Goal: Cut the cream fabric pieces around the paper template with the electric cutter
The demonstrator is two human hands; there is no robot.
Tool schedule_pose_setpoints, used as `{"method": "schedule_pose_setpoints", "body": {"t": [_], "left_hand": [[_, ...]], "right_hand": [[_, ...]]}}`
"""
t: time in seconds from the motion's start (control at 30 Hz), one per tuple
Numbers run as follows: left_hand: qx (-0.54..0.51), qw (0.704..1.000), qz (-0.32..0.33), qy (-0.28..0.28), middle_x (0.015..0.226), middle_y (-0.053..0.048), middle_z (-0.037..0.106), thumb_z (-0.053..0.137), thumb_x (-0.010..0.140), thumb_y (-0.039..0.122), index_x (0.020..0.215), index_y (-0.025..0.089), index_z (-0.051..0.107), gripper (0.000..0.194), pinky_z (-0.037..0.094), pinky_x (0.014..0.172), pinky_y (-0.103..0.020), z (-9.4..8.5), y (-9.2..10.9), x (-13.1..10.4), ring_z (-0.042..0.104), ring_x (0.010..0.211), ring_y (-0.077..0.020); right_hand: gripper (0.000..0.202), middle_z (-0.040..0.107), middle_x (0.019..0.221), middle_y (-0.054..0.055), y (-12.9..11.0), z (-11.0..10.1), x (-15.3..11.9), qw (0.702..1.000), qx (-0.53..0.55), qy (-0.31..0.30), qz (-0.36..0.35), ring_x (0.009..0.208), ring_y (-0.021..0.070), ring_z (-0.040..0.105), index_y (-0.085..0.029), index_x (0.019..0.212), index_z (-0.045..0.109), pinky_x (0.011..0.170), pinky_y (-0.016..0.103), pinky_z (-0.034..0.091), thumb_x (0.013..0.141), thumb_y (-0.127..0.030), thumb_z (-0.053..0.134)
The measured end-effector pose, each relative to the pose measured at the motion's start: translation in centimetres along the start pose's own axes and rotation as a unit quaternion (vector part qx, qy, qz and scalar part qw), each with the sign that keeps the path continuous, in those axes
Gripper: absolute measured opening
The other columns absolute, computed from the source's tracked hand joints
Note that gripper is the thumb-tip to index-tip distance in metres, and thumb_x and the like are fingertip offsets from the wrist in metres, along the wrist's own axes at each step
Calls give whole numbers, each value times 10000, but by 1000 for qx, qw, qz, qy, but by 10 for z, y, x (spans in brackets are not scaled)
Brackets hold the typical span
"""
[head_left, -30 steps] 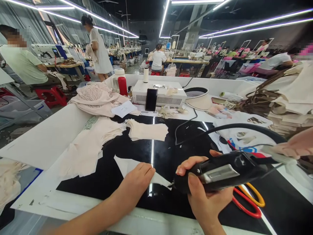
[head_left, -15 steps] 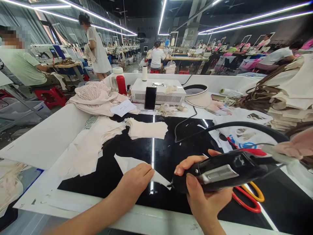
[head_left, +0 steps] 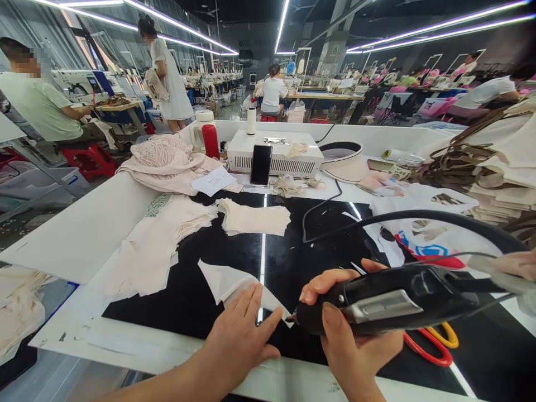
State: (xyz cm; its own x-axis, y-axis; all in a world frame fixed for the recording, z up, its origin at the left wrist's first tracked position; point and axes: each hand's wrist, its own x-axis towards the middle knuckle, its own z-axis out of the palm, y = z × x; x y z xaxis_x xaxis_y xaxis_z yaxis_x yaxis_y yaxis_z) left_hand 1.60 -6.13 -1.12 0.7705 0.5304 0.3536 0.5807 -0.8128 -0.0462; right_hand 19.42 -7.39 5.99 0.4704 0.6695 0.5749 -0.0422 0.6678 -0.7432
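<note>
Spread apart now, the fingers of the left hand (head_left: 240, 335) had loosened from the closed curl they kept a second earlier, and that hand had slid slightly nearer the worker's body. It rested palm-down with fingers extended on a thin white pointed sheet (head_left: 220, 282); whether cloth or paper, I could not tell. The sheet lay under and just beyond that hand, on a glossy black work surface (head_left: 180, 304), its narrow tip stretching toward the right hand (head_left: 355, 352). That hand was wrapped around a bulky black handheld tool with a silver plate (head_left: 389, 301), its tip at the end of the sheet. Just right of the right hand lay scissors with red and yellow handles (head_left: 431, 346). Beyond the left hand sat a stack of cream fabric strips (head_left: 255, 218), and to its upper left a layered pile of pale cream cut pieces (head_left: 144, 257). Farther beyond both hands, a dark upright phone (head_left: 261, 164) leaned against a white vented box (head_left: 295, 148).
</note>
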Motion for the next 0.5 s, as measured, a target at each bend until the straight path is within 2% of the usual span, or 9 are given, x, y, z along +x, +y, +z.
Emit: {"method": "schedule_pose_setpoints", "body": {"t": [0.27,0.5], "left_hand": [[-11,1000,-11,6,1430,-313,637,929,714,658,1417,218,618,885,658,953,-529,3,5,-3,688,1282,-438],[-24,1000,-15,-2,1443,-300,634,906,742,671,1427,202,606,882,639,999,-532,5,6,-3,662,1320,-440]], "right_hand": [[531,696,862,-26,10,2,15,1000,12,22,6,655,153,668,-286,1369,560,620,335,615,910,-207,814],[518,704,866,-31,20,9,18,1000,15,11,13,643,149,679,-287,1336,546,612,328,620,904,-205,820]]}}
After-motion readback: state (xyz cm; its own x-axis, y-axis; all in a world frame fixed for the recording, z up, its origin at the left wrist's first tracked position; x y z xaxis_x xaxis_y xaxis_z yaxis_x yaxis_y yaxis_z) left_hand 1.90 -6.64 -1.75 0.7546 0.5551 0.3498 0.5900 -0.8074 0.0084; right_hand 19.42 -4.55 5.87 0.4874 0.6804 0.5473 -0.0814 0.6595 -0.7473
